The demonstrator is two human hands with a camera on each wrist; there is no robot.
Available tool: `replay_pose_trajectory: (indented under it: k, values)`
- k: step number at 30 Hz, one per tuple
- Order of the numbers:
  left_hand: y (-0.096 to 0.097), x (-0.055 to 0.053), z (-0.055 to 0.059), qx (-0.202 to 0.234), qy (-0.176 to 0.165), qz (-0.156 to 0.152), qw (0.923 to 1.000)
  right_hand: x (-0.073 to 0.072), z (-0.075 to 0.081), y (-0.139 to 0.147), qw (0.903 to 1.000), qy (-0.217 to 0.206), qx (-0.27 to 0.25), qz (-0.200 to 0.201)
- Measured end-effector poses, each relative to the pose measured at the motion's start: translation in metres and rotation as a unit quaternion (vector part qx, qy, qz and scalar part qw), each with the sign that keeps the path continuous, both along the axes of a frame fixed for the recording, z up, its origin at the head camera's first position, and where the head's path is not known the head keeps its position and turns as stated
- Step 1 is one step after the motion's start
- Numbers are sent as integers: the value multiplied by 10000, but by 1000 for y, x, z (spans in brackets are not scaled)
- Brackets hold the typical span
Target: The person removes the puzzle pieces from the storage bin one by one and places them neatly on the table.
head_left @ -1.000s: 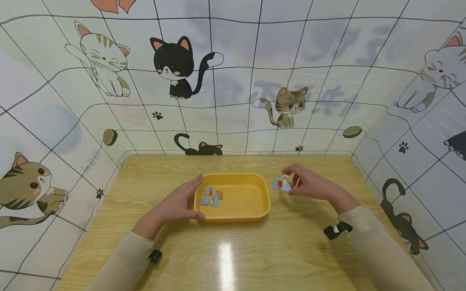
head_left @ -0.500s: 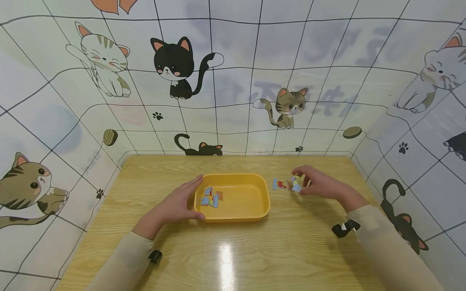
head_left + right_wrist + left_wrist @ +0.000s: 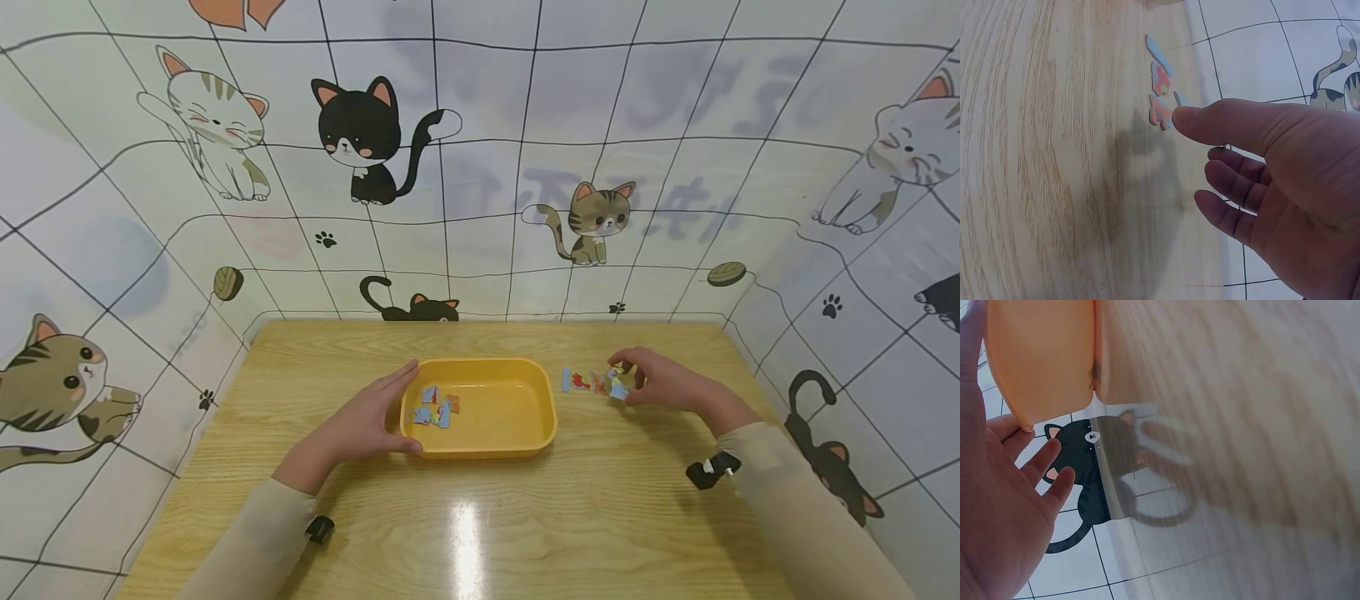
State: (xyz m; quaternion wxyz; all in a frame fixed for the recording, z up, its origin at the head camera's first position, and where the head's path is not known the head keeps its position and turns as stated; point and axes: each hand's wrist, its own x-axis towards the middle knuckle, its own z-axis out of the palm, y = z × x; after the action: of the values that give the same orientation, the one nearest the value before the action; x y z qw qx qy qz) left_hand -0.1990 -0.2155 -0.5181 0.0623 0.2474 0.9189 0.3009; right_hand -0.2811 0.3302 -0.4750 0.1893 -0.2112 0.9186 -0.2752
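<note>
My left hand (image 3: 371,415) holds the yellow tray (image 3: 517,450) by its left end, thumb at the front rim and fingers at the back. In the left wrist view the tray's orange-looking wall (image 3: 1041,356) rises beside the fingertips. Several jigsaw pieces lie in the tray's left part, among them an orange piece (image 3: 453,403). Right of the tray, my right hand (image 3: 663,381) pinches a blue and yellow jigsaw piece (image 3: 618,385) between thumb and finger. Next to it on the table lie an orange piece (image 3: 1159,114), a red piece (image 3: 1160,78) and a light blue piece (image 3: 1158,55), in a row.
The wooden table (image 3: 525,525) runs back to a cat-patterned cloth wall (image 3: 480,167), which also closes in both sides. Black straps (image 3: 712,471) show at both wrists.
My right hand has moved right with its jigsaw piece, uncovering the red and orange pieces in the row. The left hand and tray stay where they were.
</note>
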Motion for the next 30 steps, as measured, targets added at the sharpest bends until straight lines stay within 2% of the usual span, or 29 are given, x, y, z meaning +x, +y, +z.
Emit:
replay_pose_trajectory:
  k: [10,20,30]
  values:
    - [0,0,0,9,-6,-17,10000,-9,-18,9,9999,-143,43,-86]
    - [-1,-2,-3,-12,86,-33,10000,-14,-22,8,9997,-168,172,23]
    - [-1,-2,-3,5,31,-20,10000,-18,-23,9,9992,-329,235,7]
